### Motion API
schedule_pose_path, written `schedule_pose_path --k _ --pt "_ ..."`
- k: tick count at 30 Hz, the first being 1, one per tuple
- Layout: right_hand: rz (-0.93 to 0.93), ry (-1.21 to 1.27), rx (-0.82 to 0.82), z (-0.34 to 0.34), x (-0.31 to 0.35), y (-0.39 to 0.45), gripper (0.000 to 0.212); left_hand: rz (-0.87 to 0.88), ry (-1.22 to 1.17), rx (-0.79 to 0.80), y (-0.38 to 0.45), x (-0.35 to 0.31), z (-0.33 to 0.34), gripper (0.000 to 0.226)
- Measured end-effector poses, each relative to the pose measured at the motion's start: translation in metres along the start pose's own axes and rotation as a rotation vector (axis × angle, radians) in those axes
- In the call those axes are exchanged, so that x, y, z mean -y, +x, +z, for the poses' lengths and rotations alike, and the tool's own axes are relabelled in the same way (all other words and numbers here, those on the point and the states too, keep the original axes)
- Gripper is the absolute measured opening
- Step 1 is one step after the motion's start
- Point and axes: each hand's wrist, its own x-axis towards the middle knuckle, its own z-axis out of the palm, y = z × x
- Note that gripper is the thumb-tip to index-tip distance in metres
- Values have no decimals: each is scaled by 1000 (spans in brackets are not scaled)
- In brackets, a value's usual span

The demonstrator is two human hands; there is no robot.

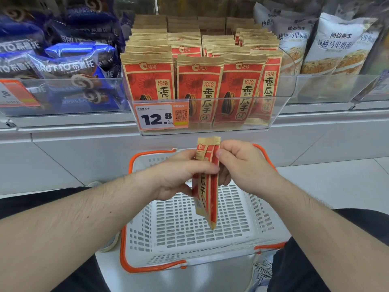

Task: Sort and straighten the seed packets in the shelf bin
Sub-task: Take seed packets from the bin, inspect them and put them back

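Note:
A clear plastic shelf bin point(282, 106) holds several upright red-and-tan seed packets point(200, 85) in rows, with a price tag reading 12.8 point(155, 116) on its front. Below the bin, both hands hold a small stack of the same seed packets point(207, 194) edge-on and upright over a basket. My left hand point(179, 175) grips the stack from the left, thumb across its front. My right hand point(244, 165) pinches its upper right edge.
A white perforated basket point(189, 234) with orange handles sits under my hands, nothing in it. Blue snack bags point(69, 66) fill the left bin and white bread bags point(336, 45) the right bin. A grey shelf face runs below the bins.

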Motion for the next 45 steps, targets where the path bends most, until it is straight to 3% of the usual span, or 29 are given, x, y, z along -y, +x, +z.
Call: schedule_pose_path --k 3,7,12,17,24,30,34,45 --pt "33 148 19 3 1 1 32 65 -76 -48 4 -1 -4 42" --pt "39 315 55 2 4 3 31 44 -211 145 3 -3 -7 26" --pt "33 373 78 1 5 2 34 48 -248 243 6 -1 -8 42" --pt "39 381 82 1 6 1 34 26 -262 237 7 -2 -8 32" --pt "25 73 7 -1 10 -1 33 -63 -308 -43 2 -8 2 17" --pt "106 -269 389 -23 17 -12 33 -85 -440 -209 3 -13 -2 24" --pt "91 -269 424 -23 19 -14 23 -121 -478 -252 5 -11 -5 22" --pt "35 -141 509 -28 13 -11 21 -158 -512 -242 3 -11 -4 23"
